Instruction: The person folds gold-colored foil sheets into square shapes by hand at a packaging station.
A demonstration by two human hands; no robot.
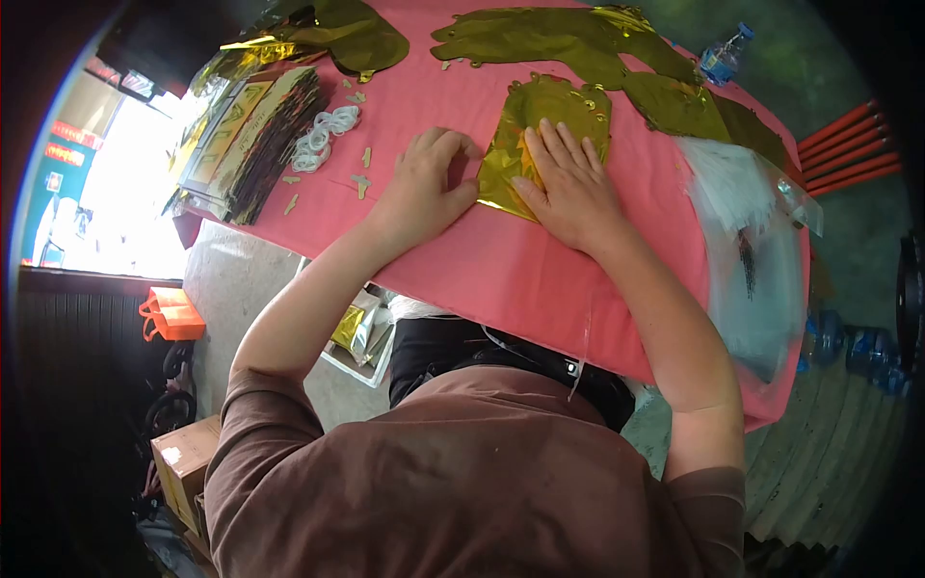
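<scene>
A folded sheet of gold foil [503,144] lies on the pink tablecloth [434,82] in front of me. My right hand [568,188] rests flat on its right half, fingers stretched out and pointing away from me. At the sheet's left edge is my left hand [424,183]. Its thumb and forefinger curve apart, with pink cloth showing between them, and their tips are right by the foil's edge. Along the foil's far and right edges run small rounded cut-outs.
Larger gold foil pieces [540,43] spread along the far side. Left are a stack of printed cards [246,144], white rings [332,130] and small foil scraps. Clear plastic bags [756,279] lie right, near a water bottle [725,56]. Below the table stands a white box [371,361].
</scene>
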